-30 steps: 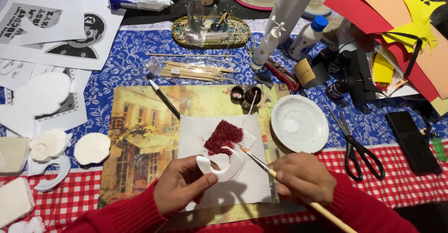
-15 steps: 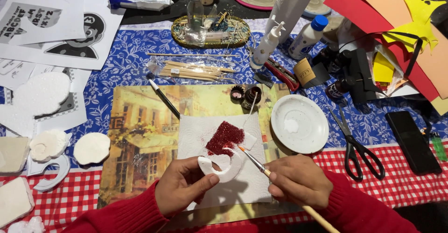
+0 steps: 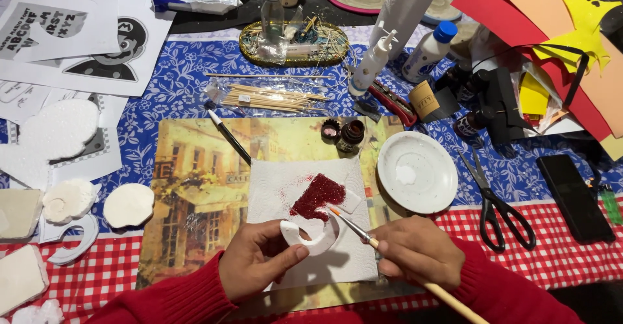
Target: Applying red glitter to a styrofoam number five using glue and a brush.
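Nearest me, my left hand [image 3: 259, 265] pinches a curved white foam piece [image 3: 316, 236] over the paper towel [image 3: 285, 187]. My right hand [image 3: 418, 252] grips a thin wooden brush [image 3: 354, 225], tip beside granular red glitter [image 3: 318, 195]. Beyond sits a smooth round white dish [image 3: 417, 171].
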